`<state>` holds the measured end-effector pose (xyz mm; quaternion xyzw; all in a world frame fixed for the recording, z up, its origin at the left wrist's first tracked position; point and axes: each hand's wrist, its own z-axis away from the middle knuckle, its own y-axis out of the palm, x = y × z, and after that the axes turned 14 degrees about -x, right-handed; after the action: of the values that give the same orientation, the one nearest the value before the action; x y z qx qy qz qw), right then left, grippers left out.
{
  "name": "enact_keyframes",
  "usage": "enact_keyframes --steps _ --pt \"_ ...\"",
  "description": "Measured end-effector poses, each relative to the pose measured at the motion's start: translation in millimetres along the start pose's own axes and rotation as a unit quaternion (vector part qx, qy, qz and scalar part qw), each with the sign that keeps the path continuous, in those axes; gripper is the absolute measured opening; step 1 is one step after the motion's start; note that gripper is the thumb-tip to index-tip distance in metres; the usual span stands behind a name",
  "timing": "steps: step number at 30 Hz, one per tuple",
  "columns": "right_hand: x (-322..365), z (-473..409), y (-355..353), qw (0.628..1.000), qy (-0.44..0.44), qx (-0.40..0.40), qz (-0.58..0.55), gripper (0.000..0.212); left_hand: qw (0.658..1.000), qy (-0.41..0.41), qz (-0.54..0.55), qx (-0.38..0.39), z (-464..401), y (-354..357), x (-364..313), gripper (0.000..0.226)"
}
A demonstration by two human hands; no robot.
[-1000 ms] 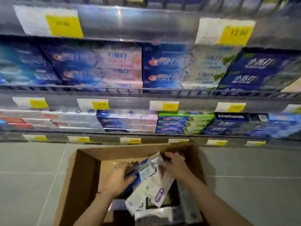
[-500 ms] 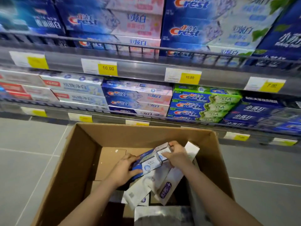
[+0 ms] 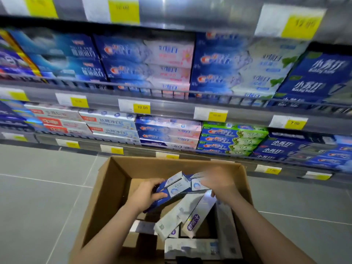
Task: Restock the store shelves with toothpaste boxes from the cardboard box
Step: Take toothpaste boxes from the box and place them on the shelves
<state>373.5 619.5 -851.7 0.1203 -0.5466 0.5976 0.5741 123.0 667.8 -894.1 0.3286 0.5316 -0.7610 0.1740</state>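
Note:
An open cardboard box (image 3: 106,189) stands on the floor below the shelves. Inside it, my left hand (image 3: 147,194) grips the near end of a bundle of blue-and-white toothpaste boxes (image 3: 177,187). My right hand (image 3: 219,182), blurred, holds the bundle's far end from above. Two white toothpaste boxes with purple marks (image 3: 192,214) lean under my right hand. More white boxes (image 3: 192,246) lie flat at the bottom of the cardboard box.
Two shelf levels packed with toothpaste face me: blue and pink stacks (image 3: 144,60) above, white, blue and green stacks (image 3: 232,138) below. Yellow price tags (image 3: 142,107) line the shelf rails. Grey tiled floor (image 3: 38,197) lies on both sides of the cardboard box.
The view has tilted up, so the higher shelf shows again. Both hands stay on the blue-and-white bundle, which has risen slightly inside the cardboard box.

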Motion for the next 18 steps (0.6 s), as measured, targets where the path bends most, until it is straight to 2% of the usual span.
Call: enact_keyframes --steps 4,5,7,11,12,15,18 --pt "74 31 -67 0.999 -0.002 -0.025 -0.034 0.030 0.999 0.022 -0.005 -0.048 17 -86 -73 0.071" --pt "96 41 -84 0.999 -0.006 -0.023 -0.034 0.032 0.999 0.017 -0.003 -0.051 22 -109 -92 0.070" --pt "140 62 -118 0.999 -0.008 -0.014 -0.039 0.028 0.998 -0.002 -0.008 -0.057 37 -157 -131 0.051" --pt "230 113 -187 0.999 -0.019 0.008 -0.048 0.025 0.996 -0.004 -0.002 -0.090 76 -248 -202 0.039" --pt "254 128 -205 0.999 -0.023 0.010 -0.044 0.029 0.995 -0.006 -0.006 -0.101 89 -273 -221 0.037" --pt "323 171 -250 0.998 -0.032 0.034 -0.029 0.033 0.989 -0.007 0.006 -0.146 130 -342 -276 0.053" --pt "388 215 -284 0.997 -0.048 0.050 -0.038 0.038 0.985 -0.020 0.006 -0.173 174 -403 -322 0.052"
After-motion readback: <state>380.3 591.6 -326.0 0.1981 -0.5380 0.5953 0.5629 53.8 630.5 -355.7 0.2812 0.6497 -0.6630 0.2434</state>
